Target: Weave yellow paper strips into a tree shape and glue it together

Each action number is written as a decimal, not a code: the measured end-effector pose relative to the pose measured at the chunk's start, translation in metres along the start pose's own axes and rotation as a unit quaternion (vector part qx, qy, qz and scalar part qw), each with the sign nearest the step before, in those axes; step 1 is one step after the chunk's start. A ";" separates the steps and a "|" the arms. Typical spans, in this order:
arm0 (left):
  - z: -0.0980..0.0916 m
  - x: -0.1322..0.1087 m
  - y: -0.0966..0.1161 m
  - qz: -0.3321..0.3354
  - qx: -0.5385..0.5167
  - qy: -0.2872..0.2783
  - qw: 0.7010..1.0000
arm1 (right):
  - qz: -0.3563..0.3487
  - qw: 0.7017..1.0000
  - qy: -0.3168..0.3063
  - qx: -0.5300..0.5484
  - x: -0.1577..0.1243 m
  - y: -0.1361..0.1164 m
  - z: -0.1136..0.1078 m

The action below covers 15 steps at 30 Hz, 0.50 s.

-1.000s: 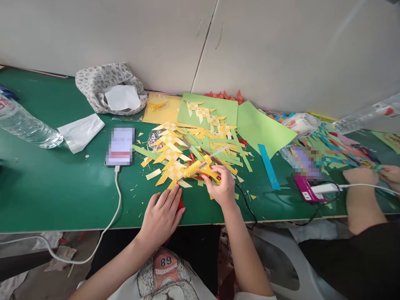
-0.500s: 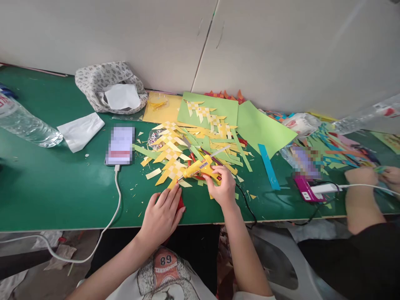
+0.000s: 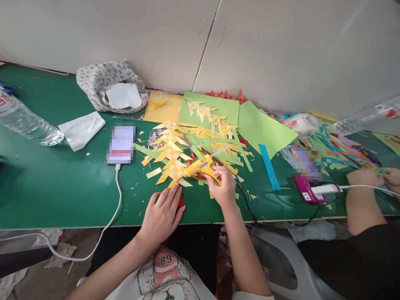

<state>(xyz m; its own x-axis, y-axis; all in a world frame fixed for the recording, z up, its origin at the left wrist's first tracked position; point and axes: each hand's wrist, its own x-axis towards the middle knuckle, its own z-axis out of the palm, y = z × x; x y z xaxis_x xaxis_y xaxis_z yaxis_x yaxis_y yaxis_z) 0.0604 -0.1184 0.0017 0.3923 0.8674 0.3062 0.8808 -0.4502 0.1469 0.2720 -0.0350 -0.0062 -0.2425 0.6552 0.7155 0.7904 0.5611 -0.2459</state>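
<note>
My right hand (image 3: 224,187) is wrapped round a yellow hot glue gun (image 3: 202,166), with a pale glue stick (image 3: 221,150) jutting from its back end. The gun's metal nozzle points left and down at the near end of a yellow-and-cream woven paper fish chain (image 3: 172,150). Just below that end lies my left hand (image 3: 161,211), palm down with its fingers stretched out, the fingertips at the paper's edge. A red object (image 3: 180,203) shows partly under my left hand; its kind is hidden. Red-handled scissors (image 3: 192,157) lie partly covered behind the gun.
Left of the paper are a charging phone (image 3: 121,143), a tissue (image 3: 81,130), a cloth bag (image 3: 109,83) and a water bottle (image 3: 29,121). Green card (image 3: 265,127) and a blue strip (image 3: 269,166) lie right. Beyond a magenta power socket (image 3: 304,189) is another person's arm (image 3: 364,196).
Both hands and the glue gun hold nearly the same place, the nozzle still at the paper's near end. The view has shifted very slightly.
</note>
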 end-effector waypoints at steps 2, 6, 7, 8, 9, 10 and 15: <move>-0.001 0.000 0.001 -0.002 -0.006 0.000 1.000 | 0.001 1.000 0.001 0.007 0.000 0.000 0.000; -0.007 -0.002 -0.003 -0.004 -0.054 0.008 0.998 | 0.007 1.000 0.006 0.012 -0.001 0.001 0.000; -0.010 -0.001 -0.006 -0.008 -0.076 0.010 0.997 | 0.009 1.000 0.005 0.012 -0.001 0.001 0.000; -0.014 0.002 -0.011 -0.014 -0.100 0.010 0.995 | 0.010 1.000 0.004 0.010 0.000 0.000 -0.002; -0.018 0.006 -0.017 -0.021 -0.124 0.011 0.992 | 0.009 1.000 0.001 0.006 0.001 -0.001 -0.003; -0.023 0.012 -0.025 -0.029 -0.143 0.010 0.989 | 0.006 1.000 -0.004 -0.003 0.002 -0.002 -0.006; -0.052 0.070 -0.063 -0.011 -0.233 -0.002 0.972 | -0.020 0.997 -0.032 -0.071 0.014 -0.013 -0.016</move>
<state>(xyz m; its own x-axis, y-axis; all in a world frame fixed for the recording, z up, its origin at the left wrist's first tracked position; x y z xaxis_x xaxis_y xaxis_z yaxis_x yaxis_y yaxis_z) 0.0188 -0.0400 0.0631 0.3755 0.8786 0.2950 0.6738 -0.4774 0.5640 0.2675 -0.0414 0.0175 -0.3068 0.6674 0.6786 0.8501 0.5128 -0.1199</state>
